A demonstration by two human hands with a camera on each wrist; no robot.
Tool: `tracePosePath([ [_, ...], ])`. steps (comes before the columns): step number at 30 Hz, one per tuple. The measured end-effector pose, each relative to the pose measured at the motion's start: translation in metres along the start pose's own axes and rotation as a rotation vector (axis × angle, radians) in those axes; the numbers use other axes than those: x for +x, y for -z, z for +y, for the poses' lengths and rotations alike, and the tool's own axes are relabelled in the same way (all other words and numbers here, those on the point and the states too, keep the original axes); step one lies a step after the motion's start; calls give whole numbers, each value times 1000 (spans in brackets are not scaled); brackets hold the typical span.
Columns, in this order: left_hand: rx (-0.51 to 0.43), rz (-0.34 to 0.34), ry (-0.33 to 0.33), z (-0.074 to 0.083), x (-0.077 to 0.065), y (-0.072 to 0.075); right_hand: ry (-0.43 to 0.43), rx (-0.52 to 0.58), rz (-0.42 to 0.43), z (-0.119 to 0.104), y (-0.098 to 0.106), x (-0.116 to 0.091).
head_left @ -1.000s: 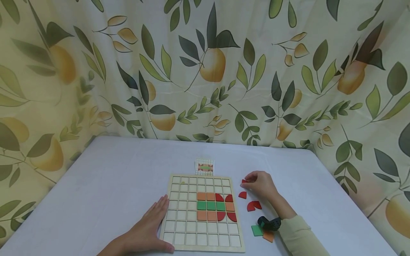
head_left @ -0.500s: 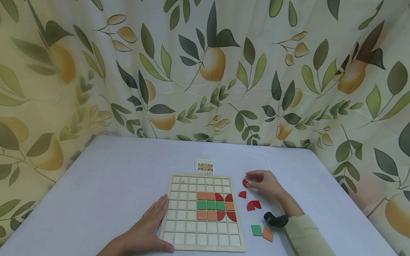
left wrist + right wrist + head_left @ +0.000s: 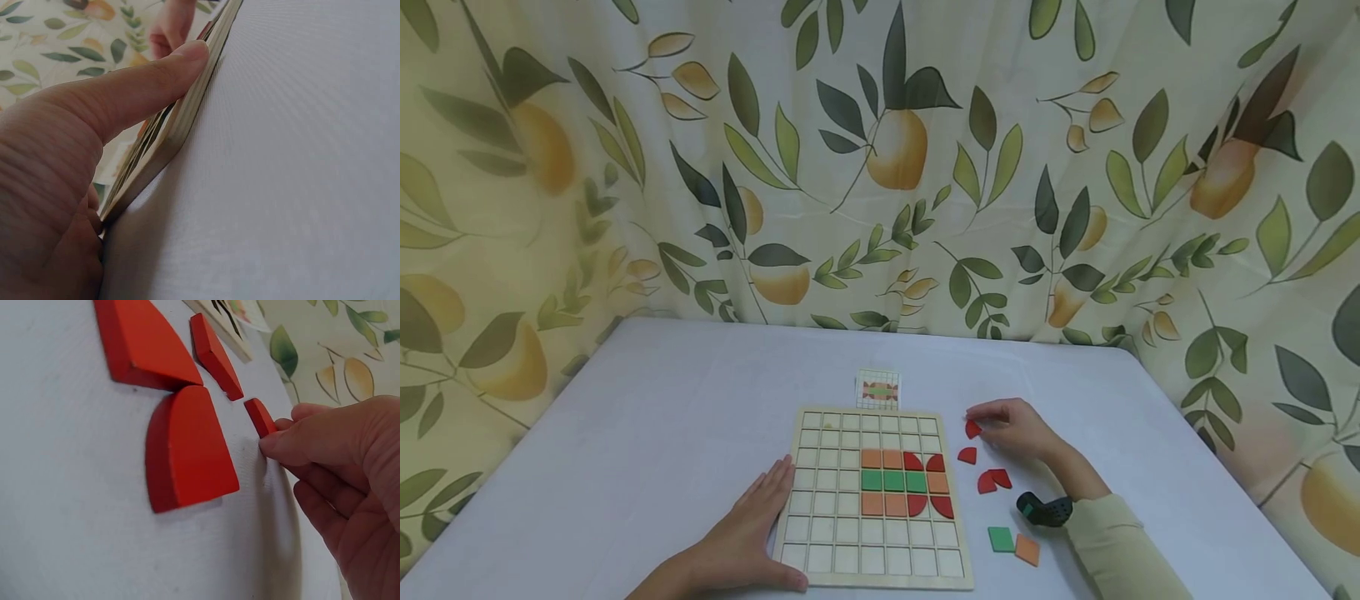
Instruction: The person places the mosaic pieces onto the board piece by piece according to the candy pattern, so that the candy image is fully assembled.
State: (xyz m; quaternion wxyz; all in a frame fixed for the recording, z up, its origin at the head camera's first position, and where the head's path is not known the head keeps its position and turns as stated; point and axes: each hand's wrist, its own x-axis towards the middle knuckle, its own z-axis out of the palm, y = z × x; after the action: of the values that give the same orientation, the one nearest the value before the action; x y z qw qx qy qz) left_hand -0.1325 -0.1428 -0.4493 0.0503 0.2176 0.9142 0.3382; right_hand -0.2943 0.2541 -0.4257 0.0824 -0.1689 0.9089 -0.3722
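The red quarter-round [image 3: 973, 428] sits in the fingers of the right hand [image 3: 1018, 431], pinched between thumb and forefinger; from my remote seat I cannot tell whether it is clear of the counter [image 3: 715, 400] or grazing it. In the right wrist view I see it nearly edge-on, its free part jutting from the pinch on the board side. It is fan-shaped, with no strong long axis, so I judge its corner and curved edge to be what its orientation hangs on.

Just toward the wearer from those fingers lies another red piece [image 3: 967, 456], and past it a touching red pair [image 3: 987, 483]. The relation I count as decisive is to the gridded board [image 3: 887, 582]: it lies left of the fingers and mostly toward the wearer, its right edge near them. A picture card [image 3: 880, 389] is farther left, at the board's far edge. Well apart from the fingers, wearer-side, I find a green square [image 3: 1001, 539] beside an orange square [image 3: 1027, 551].

The left hand [image 3: 741, 525] is the farther one, across the board, fingers extended along its left side and thumb at the near corner.
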Motion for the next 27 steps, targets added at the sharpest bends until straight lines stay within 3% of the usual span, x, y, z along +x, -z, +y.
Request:
tracePosePath([
  [7,-4,-7,1,1,0,1,-41,-24,48,1,-4,-3],
  [14,-7,-9,5,0,0,0,-25,-39,91,2,-10,-7],
  [22,2,-4,-5,-1,1,-1,-49,21,141,3,-13,-8],
  [27,-7,-8,0,-2,1,0,-73,76,141,-9,-17,-8],
])
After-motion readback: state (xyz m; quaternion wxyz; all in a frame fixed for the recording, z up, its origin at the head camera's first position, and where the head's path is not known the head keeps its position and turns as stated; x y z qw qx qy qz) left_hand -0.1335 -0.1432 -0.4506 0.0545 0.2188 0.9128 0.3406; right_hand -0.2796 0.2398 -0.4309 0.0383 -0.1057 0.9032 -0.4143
